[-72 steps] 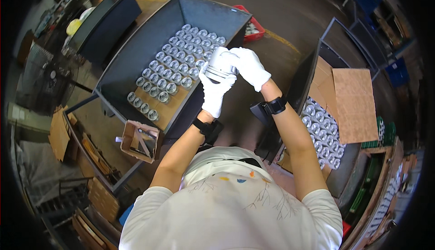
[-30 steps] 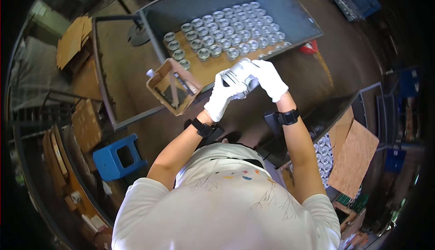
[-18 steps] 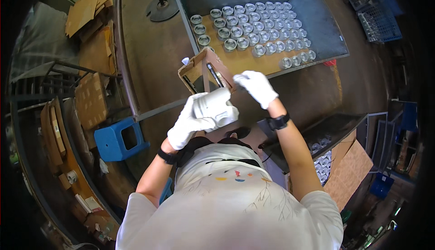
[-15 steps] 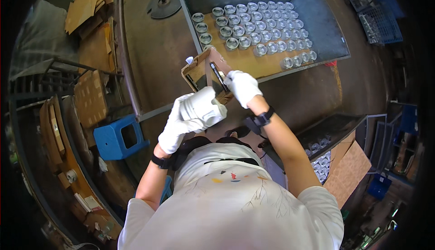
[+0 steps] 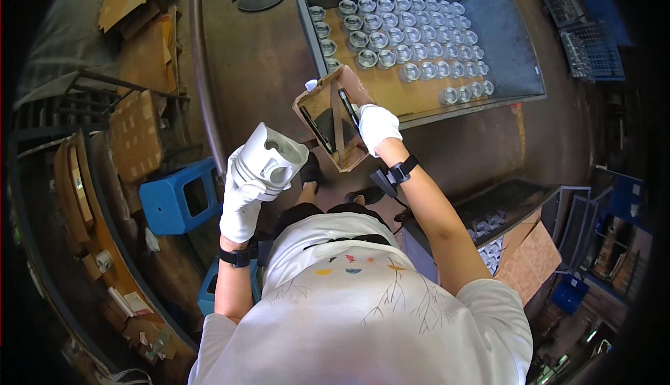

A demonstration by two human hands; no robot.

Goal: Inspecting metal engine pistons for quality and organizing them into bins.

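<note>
My gloved left hand point(image 5: 243, 204) grips a silvery engine piston point(image 5: 269, 158) from below and behind. The piston is tilted, with its open skirt and round pin hole showing. My gloved right hand point(image 5: 379, 128) is at the right rim of a small open cardboard box point(image 5: 322, 102), its fingers curled and partly hidden. Close by those fingers, a black pen-like tool point(image 5: 347, 104) leans along the box's inner side; whether they hold it or the rim I cannot make out. Another dark slim rod point(image 5: 316, 128) lies along the box's left side.
Beyond the box stands a grey metal bin point(image 5: 513, 50) with rows of pistons point(image 5: 412, 33) on its brown base. A blue stool point(image 5: 167, 207) is at my left, past a metal rail point(image 5: 202, 71). At lower right, a cardboard sheet point(image 5: 534, 259) leans beside another container of metal parts.
My left hand has drawn the piston left and away from the box, turning it so its skirt and pin hole show. The right hand stays at the box's rim. The view has shifted slightly.
</note>
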